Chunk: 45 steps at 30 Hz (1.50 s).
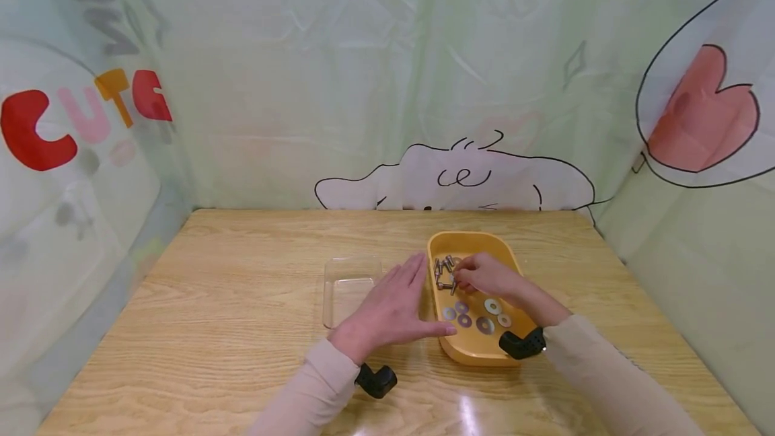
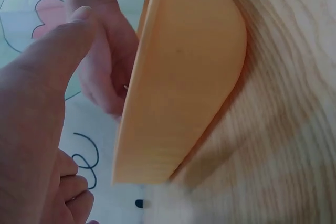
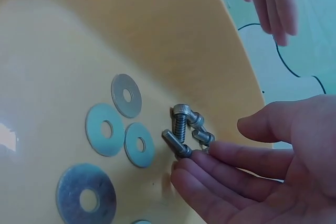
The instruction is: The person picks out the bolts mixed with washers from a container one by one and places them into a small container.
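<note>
A yellow tray (image 1: pixel 478 358) holds a loose cluster of metal socket-head bolts (image 1: pixel 446 264) and several flat round washers (image 1: pixel 485 325). My right hand (image 1: pixel 487 278) reaches down into it among the bolts. In the right wrist view, the fingertips (image 3: pixel 191 169) touch a bolt (image 3: pixel 176 142) lying on the tray floor, while the thumb stays apart from them. Beside the tray's left rim is my left hand (image 1: pixel 393 308), fingers extended and thumb spread over the near left edge. It holds nothing; whether it touches the rim I cannot tell.
A clear plastic box (image 1: pixel 329 298) sits on the wooden table (image 1: pixel 242 288) to the left of the tray, partly covered by my left hand. Printed curtains (image 1: pixel 290 86) hang behind and at both sides of the table.
</note>
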{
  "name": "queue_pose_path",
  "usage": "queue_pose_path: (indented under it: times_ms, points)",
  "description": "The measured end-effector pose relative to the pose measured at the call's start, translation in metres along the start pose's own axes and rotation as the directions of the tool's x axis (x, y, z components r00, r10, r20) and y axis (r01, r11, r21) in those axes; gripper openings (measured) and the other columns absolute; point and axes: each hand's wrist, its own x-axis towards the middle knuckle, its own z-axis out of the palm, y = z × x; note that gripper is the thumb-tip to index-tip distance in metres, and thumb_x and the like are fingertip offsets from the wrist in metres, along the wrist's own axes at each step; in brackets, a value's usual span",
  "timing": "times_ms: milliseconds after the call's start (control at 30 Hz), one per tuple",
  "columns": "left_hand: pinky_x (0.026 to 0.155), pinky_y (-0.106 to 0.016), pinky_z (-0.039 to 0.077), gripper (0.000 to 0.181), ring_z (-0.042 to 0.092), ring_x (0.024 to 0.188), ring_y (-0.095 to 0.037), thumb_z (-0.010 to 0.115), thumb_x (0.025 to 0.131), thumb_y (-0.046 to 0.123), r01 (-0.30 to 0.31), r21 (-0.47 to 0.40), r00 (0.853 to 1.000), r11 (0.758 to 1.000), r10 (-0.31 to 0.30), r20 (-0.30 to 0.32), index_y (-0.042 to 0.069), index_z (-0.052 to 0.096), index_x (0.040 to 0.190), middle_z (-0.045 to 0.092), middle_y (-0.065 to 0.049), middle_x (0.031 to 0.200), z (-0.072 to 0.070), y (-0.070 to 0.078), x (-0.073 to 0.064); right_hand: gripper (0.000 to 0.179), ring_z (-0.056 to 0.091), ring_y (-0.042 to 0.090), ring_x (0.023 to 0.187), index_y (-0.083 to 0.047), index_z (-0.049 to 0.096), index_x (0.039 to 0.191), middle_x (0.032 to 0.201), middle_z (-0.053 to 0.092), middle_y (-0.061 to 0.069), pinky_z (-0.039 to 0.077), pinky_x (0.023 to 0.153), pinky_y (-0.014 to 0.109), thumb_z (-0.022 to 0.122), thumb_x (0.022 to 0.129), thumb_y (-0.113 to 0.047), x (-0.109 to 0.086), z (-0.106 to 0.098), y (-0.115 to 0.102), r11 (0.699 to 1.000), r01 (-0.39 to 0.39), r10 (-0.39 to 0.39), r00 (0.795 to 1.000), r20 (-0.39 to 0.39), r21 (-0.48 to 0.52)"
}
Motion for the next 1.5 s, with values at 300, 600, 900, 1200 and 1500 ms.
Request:
queue_pose_path:
  times_ms: [300,600,900,1200,1500]
  points:
    - [0.125,-0.041,0.022,0.12,0.017,0.154,-0.023,0.052,0.078,0.084,0.019,0.024,0.999,1.0,-0.02,0.035,0.007,0.01,0.16,0.012,-0.012,0.167,0.009,0.006,0.0,0.035,0.068,0.033,0.102,0.018,0.057,0.122,0.115,0.067,0.029,0.058,0.092,0.044,0.044,0.102,-0.007,0.0,0.001,-0.002,0.998,0.012,-0.014,0.999,0.041,0.055]
    - [0.125,-0.041,0.022,0.121,0.018,0.154,-0.022,0.05,0.077,0.087,0.032,0.054,0.998,0.998,-0.034,0.053,0.008,0.011,0.16,0.013,-0.011,0.167,0.015,0.007,0.001,0.035,0.068,0.035,0.099,0.021,0.056,0.12,0.111,0.066,0.031,0.059,0.09,0.045,0.044,0.101,-0.007,-0.003,0.001,-0.002,0.993,-0.014,0.01,0.999,0.035,0.119]
    - [0.125,-0.041,0.022,0.124,0.019,0.154,-0.023,0.049,0.075,0.089,0.022,0.1,0.998,0.995,-0.028,0.053,0.007,0.011,0.16,0.015,-0.012,0.166,0.013,0.008,0.003,0.038,0.068,0.041,0.106,0.023,0.053,0.122,0.116,0.064,0.035,0.057,0.093,0.047,0.041,0.103,-0.008,-0.005,0.004,-0.014,0.98,0.005,-0.021,0.997,0.079,0.197]
    - [0.125,-0.039,0.021,0.124,0.018,0.154,-0.023,0.05,0.074,0.088,0.032,0.087,0.997,0.996,-0.038,0.069,0.007,0.013,0.159,0.014,-0.012,0.167,0.014,0.01,0.005,0.035,0.071,0.037,0.098,0.022,0.057,0.117,0.11,0.066,0.033,0.059,0.089,0.045,0.043,0.101,-0.007,-0.005,0.004,-0.013,0.986,-0.047,0.04,0.998,0.046,0.162]
    - [0.125,-0.039,0.022,0.124,0.018,0.154,-0.023,0.051,0.074,0.088,0.033,0.08,0.996,0.996,-0.039,0.076,0.007,0.011,0.16,0.015,-0.012,0.167,0.014,0.011,0.004,0.033,0.073,0.031,0.086,0.021,0.062,0.11,0.102,0.07,0.031,0.061,0.081,0.042,0.044,0.099,-0.005,-0.003,0.002,-0.015,0.989,-0.094,0.09,0.995,0.039,0.113]
